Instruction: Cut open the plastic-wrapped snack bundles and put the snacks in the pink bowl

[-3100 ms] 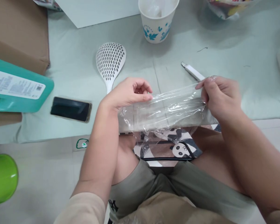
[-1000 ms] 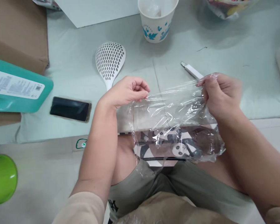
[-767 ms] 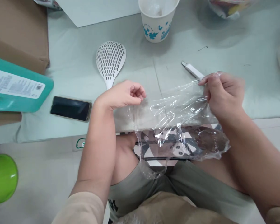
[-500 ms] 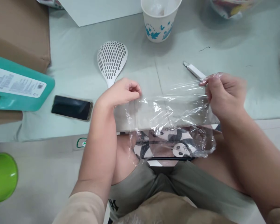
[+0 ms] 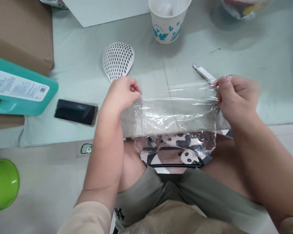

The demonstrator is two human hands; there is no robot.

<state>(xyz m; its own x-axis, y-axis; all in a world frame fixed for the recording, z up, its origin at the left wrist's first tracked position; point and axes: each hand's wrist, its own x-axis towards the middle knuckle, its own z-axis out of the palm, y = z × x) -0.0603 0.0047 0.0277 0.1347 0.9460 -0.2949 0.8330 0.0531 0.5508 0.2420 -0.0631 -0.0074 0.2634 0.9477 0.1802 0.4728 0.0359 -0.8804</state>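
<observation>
A clear plastic bag or film [image 5: 175, 113] is stretched between my hands above the table's front edge, its lower part hanging over my lap. My left hand [image 5: 124, 92] pinches its left upper corner, fingers curled together. At the opposite corner my right hand [image 5: 236, 96] grips the plastic between thumb and fingers. Beyond my left hand lies a white slotted skimmer [image 5: 118, 60], its handle hidden behind that hand. A white-handled tool [image 5: 205, 73] with a metal tip lies just beyond my right hand, partly covered by the plastic.
A paper cup [image 5: 169, 22] with plastic inside stands at the back. On the left are a phone [image 5: 75, 112], a teal container [image 5: 19, 87] and a cardboard box [image 5: 21, 32]. A green bin [image 5: 3, 185] is on the floor. A panda-print item [image 5: 171, 156] lies below the table edge.
My left hand has moved a little left and away from me, drawing the plastic tauter and raising its lower edge. My right hand stays nearly in place, slightly blurred.
</observation>
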